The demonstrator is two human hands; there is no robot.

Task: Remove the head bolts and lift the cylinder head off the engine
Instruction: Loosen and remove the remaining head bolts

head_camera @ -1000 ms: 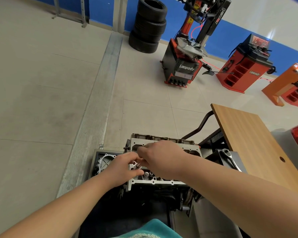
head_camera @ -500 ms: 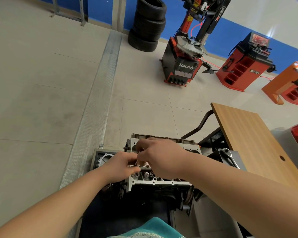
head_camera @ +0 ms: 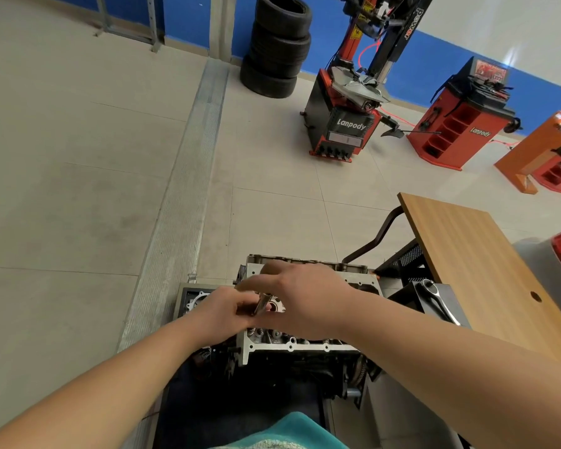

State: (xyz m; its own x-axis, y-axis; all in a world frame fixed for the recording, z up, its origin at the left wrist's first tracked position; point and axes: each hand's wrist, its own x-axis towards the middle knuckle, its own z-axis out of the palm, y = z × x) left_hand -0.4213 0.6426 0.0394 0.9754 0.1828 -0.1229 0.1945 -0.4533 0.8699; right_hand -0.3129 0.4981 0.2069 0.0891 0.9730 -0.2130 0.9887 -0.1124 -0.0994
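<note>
Nearest lay a teal cloth (head_camera: 292, 432) at the bottom edge of the view, with both bare forearms reaching forward over it. The engine (head_camera: 302, 361) sat low on the floor just beyond, its cylinder head (head_camera: 297, 346) on top, pale metal with a row of small holes along the near flange. Both hands met over the head's left end. Left hand (head_camera: 222, 311) had its fingers curled round a slim metal bolt (head_camera: 262, 303), which stood tilted between the two hands. Right hand (head_camera: 305, 301) arched above it, palm down, fingers bent; whether those fingers also pinched the bolt could not be told, since the back of the hand hid them. A grey cover plate (head_camera: 191, 298) lay touching the engine's left side. To the right, a ratchet wrench (head_camera: 436, 299) rested on a dark tray beside a wooden bench (head_camera: 473, 264). Farther off on the tiled floor: a red and black tyre changer (head_camera: 353, 92), a red wheel balancer (head_camera: 460, 121), and a stack of tyres (head_camera: 277, 47) against the blue wall.
</note>
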